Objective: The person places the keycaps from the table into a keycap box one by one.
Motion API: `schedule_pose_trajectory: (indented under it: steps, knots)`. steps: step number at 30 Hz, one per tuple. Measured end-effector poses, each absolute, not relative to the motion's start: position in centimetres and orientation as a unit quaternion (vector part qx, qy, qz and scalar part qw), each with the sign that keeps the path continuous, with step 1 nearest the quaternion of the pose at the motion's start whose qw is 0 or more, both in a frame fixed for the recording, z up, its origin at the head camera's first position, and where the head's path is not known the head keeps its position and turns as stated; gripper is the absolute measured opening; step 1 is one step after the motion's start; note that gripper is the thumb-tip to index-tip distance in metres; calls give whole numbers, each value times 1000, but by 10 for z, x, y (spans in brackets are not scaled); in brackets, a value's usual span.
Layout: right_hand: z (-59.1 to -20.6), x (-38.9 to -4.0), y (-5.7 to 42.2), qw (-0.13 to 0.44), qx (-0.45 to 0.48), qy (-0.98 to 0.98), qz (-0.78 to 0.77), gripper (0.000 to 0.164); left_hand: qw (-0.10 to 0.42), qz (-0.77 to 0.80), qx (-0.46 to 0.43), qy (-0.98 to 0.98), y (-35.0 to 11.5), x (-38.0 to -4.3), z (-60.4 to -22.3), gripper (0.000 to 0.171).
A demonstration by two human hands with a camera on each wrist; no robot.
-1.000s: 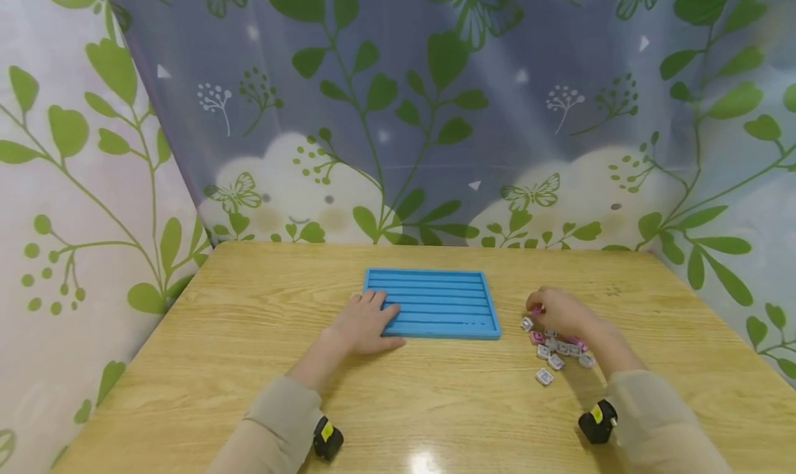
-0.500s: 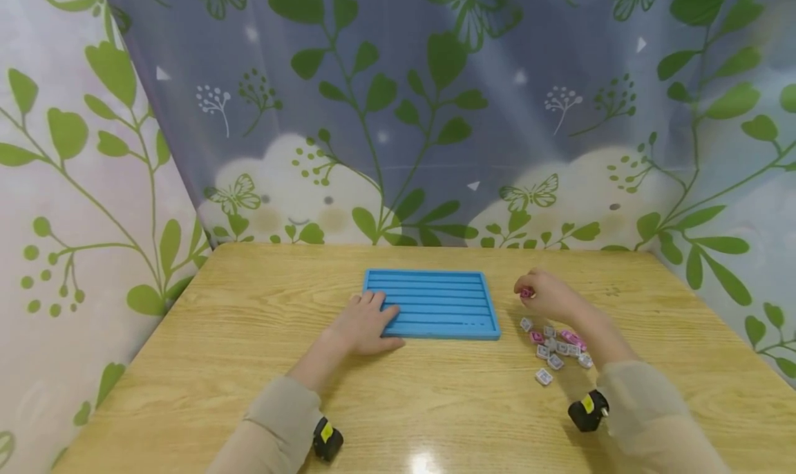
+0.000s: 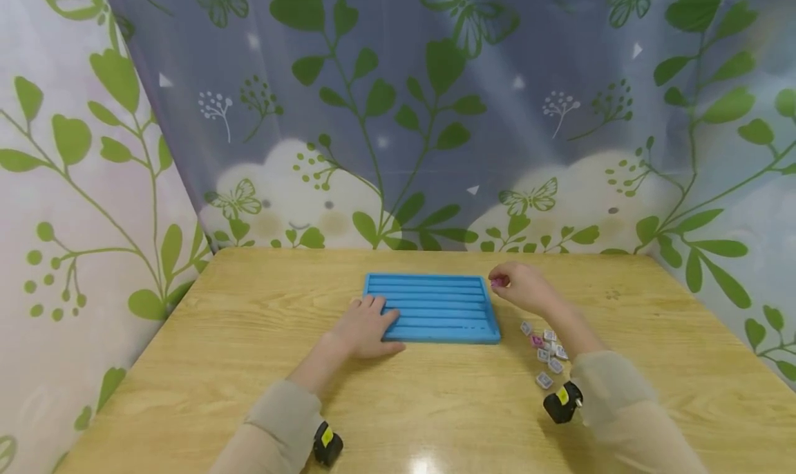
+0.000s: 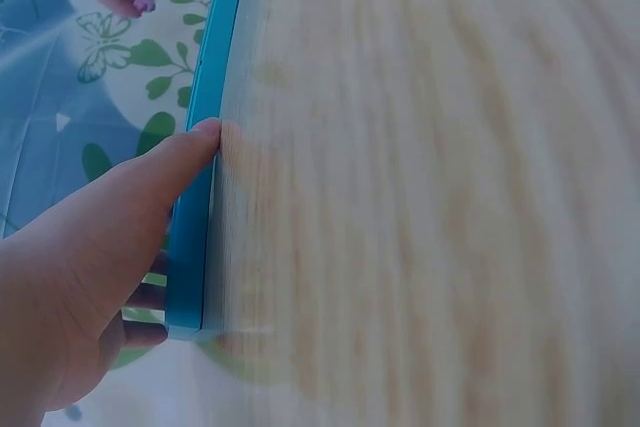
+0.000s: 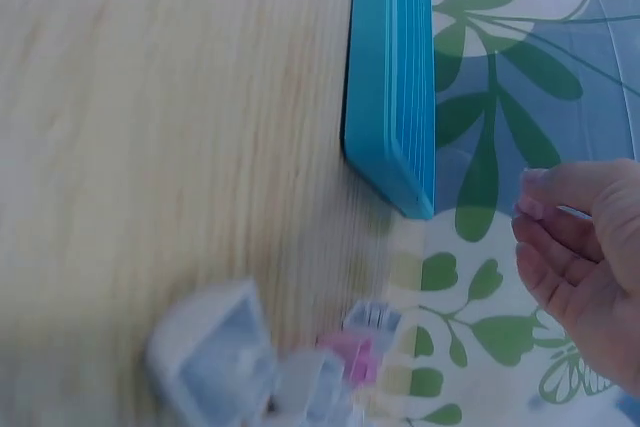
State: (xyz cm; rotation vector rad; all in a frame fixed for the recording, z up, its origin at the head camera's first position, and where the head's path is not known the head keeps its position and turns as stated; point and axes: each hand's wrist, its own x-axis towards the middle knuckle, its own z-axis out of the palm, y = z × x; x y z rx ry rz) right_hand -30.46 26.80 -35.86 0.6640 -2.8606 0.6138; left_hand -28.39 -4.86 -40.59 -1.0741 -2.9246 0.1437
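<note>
"What does the person wear?"

"Long beige sleeves. Take the right sleeve [image 3: 634,412] as landmark: plain, loose, with a wide cuff. The matching left sleeve [image 3: 264,425] is well to its left, a fold line behind the cuff."

"And the black gear?"

"Just left of the right sleeve, a blocky black right wrist camera [image 3: 558,408] with a yellow patch [image 3: 562,395]. Farther left of that sleeve, a similar left wrist camera [image 3: 333,449], also yellow-marked."

"Any hardware?"

"A pale stud [image 3: 579,403] nearest the right sleeve, possibly metal; it's too small to be sure."

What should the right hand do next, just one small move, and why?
Probably move the right hand left over the blue tray: it pinches a pink piece near the tray's far right corner, while the left hand rests on the tray's left side, likely steadying it.
</note>
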Motion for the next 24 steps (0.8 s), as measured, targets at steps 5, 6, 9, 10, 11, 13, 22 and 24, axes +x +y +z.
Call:
schedule_pose_trajectory:
  steps: [5,6,9,10,11,13,22,24]
  knots:
    - [-361,-311,256,80,216,-945,234,20,16,47,-345,-937,-49,-283,-407,68]
    - [-362,-313,254,80,214,-943,241,20,16,47,-344,-938,-49,-283,-407,68]
    - [-363,-317,248,81,211,-940,257,21,12,45,-342,-938,-49,-283,-407,68]
    - [-363,-318,246,81,211,-939,260,22,10,45,-342,-939,-49,-283,-407,68]
    - [-363,-319,244,79,210,-938,264,22,9,45,-341,-939,-49,-283,-407,68]
    - [-363,-320,240,79,209,-937,269,25,8,43,-340,-939,-49,-283,-407,68]
    - [-363,-323,222,78,211,-931,286,25,9,35,-340,-940,-49,-283,-405,66]
    - [-364,-324,219,80,211,-930,290,25,9,35,-340,-940,-49,-283,-405,66]
